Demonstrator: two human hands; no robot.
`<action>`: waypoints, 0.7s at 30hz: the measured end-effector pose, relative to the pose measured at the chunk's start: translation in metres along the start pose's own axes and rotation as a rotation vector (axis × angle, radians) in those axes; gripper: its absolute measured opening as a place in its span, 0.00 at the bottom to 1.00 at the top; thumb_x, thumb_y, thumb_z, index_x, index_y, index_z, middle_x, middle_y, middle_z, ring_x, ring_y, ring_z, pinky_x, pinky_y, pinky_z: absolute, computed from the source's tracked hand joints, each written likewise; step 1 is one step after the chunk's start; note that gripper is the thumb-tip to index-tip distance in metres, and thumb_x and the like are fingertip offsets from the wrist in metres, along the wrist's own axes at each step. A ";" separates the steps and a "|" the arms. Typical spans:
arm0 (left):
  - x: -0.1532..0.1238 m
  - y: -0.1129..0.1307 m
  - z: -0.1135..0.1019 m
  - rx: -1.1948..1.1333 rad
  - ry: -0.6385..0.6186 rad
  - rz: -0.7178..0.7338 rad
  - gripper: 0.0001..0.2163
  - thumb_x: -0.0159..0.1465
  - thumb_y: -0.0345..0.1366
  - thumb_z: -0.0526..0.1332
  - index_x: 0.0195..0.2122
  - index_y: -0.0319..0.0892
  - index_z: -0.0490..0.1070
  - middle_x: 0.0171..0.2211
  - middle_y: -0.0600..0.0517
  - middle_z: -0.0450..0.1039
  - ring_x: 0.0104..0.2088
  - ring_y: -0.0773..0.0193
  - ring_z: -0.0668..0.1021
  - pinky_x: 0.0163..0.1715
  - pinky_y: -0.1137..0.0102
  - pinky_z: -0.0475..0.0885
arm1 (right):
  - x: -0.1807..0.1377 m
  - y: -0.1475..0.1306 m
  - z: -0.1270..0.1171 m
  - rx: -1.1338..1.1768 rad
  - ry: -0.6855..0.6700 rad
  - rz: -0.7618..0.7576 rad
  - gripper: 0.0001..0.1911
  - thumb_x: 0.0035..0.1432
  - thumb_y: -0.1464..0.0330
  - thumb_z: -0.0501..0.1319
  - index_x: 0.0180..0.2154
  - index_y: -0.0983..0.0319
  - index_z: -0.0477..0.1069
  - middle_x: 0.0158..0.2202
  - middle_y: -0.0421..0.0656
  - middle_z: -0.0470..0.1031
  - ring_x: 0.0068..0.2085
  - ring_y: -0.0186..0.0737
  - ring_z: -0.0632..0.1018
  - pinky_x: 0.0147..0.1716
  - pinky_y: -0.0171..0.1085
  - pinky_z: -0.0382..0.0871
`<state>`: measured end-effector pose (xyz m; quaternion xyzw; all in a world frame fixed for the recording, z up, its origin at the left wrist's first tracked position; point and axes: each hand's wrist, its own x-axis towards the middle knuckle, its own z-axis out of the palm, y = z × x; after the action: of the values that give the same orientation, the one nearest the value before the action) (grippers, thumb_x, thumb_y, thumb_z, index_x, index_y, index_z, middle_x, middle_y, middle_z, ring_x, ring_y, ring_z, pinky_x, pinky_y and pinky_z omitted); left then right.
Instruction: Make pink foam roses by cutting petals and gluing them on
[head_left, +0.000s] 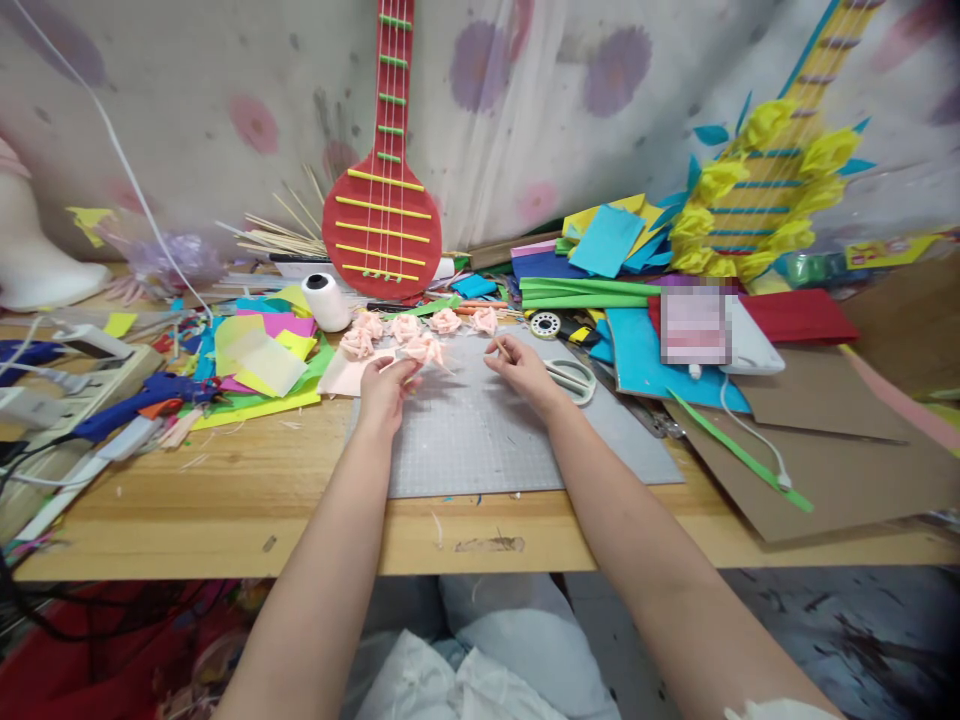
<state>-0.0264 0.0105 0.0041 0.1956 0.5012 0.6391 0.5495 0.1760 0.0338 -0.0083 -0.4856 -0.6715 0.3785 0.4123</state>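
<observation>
My left hand (382,397) is closed on a pale pink paper flower (427,350), held by its edge over the grey cutting mat (480,450). Between the thumb and fingers of my right hand (529,375) is a short, thin brown stick (502,349), a small gap to the right of the flower. More pink paper flowers (445,320) lie in a loose row along the mat's back edge. Beside my left hand is a pink paper sheet (337,373), and the scissors (576,381) rest just right of my right hand, partly behind it.
A red paper lute (386,230) stands behind the mat, near a white thread spool (326,303). To the left are coloured paper scraps (259,355), a blue glue gun (150,400) and a power strip (90,400). Brown cardboard (817,460) lies at the right.
</observation>
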 end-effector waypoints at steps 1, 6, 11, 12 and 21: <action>-0.002 -0.002 0.001 0.052 -0.044 -0.011 0.17 0.46 0.22 0.62 0.33 0.40 0.57 0.27 0.51 0.73 0.28 0.65 0.78 0.22 0.77 0.69 | -0.001 -0.001 0.003 0.000 -0.013 0.006 0.14 0.45 0.61 0.58 0.35 0.60 0.63 0.19 0.32 0.53 0.21 0.29 0.56 0.23 0.31 0.49; -0.009 -0.010 0.004 0.173 -0.194 -0.027 0.19 0.45 0.24 0.65 0.35 0.40 0.56 0.29 0.49 0.74 0.27 0.63 0.78 0.22 0.74 0.70 | -0.004 -0.002 0.018 -0.176 -0.055 0.028 0.14 0.45 0.61 0.60 0.35 0.60 0.67 0.20 0.33 0.60 0.23 0.30 0.61 0.24 0.31 0.53; -0.010 -0.013 0.007 0.150 -0.202 -0.010 0.16 0.49 0.27 0.63 0.35 0.40 0.56 0.30 0.49 0.74 0.30 0.63 0.79 0.24 0.73 0.72 | -0.001 0.004 0.025 -0.238 0.064 0.070 0.11 0.47 0.60 0.57 0.27 0.61 0.67 0.23 0.36 0.66 0.25 0.32 0.64 0.26 0.32 0.54; -0.010 -0.014 0.008 0.147 -0.212 -0.014 0.15 0.50 0.28 0.63 0.35 0.40 0.56 0.30 0.48 0.74 0.31 0.63 0.79 0.25 0.72 0.73 | -0.001 0.004 0.025 -0.228 0.094 0.084 0.11 0.47 0.59 0.57 0.27 0.61 0.67 0.22 0.36 0.66 0.25 0.31 0.64 0.25 0.32 0.54; -0.016 -0.026 0.015 0.230 -0.281 0.087 0.13 0.52 0.30 0.62 0.35 0.41 0.58 0.31 0.51 0.74 0.32 0.64 0.79 0.27 0.70 0.74 | 0.001 0.007 0.024 -0.183 0.159 0.159 0.11 0.46 0.60 0.57 0.25 0.61 0.65 0.21 0.36 0.65 0.24 0.31 0.63 0.26 0.32 0.54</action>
<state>0.0035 0.0000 -0.0073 0.3661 0.4805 0.5671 0.5599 0.1559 0.0342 -0.0236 -0.6013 -0.6279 0.3073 0.3870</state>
